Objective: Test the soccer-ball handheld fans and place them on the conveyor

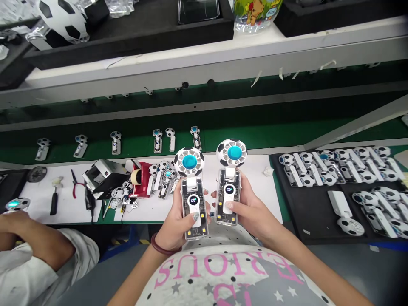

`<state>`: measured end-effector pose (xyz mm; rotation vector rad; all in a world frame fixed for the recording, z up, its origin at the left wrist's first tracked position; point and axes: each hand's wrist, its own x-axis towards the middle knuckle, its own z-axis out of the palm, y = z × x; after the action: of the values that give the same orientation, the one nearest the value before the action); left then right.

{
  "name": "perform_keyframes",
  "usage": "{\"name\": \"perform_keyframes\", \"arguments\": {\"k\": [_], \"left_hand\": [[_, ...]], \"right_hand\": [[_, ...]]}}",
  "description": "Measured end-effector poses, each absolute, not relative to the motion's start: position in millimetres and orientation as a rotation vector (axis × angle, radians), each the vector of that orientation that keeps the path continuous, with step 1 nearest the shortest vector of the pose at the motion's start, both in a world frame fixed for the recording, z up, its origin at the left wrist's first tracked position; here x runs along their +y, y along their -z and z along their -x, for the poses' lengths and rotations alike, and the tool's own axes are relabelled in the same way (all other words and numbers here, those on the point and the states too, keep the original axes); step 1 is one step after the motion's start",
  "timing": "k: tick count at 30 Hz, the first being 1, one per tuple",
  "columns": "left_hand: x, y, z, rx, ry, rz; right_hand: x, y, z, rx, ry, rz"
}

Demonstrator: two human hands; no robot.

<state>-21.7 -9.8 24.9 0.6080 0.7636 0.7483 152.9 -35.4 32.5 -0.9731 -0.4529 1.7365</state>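
Observation:
My left hand (180, 216) is closed around a small handheld fan (194, 208) with a soccer-ball head and a clear body. Its round display is lit and reads 100, and my thumb rests on the white strip below it. A second, matching handheld fan (228, 197) is in my right hand (251, 206), its display also lit at 100, with my thumb on its lower front. Both fans are upright, side by side and apart, with blue-centred heads facing me. Parts of my fingers are hidden behind the bodies.
More fans line the green shelf (140, 146); others fill a black tray (315, 212) at right. Left of my hands are a red tape dispenser (145, 180), a black-and-white box-shaped device (103, 176), pliers (76, 185) and a hammer (55, 197). A co-worker's arm (41, 242) is at far left.

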Motion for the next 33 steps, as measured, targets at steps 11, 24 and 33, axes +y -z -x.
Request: {"name": "perform_keyframes", "arguments": {"k": [11,24,33], "left_hand": [[-10,-26,20,0.66,-0.809,-0.612],[-3,-29,6,0.571,-0.914,-0.702],[-4,-40,9,0.674,-1.117,-0.843]], "right_hand": [[-45,-22,-161,-0.542,-1.747,0.946],[-40,-36,-176,-0.549,-1.722,0.856],[-51,-50,-179,-0.6,-1.553,1.002]]}}
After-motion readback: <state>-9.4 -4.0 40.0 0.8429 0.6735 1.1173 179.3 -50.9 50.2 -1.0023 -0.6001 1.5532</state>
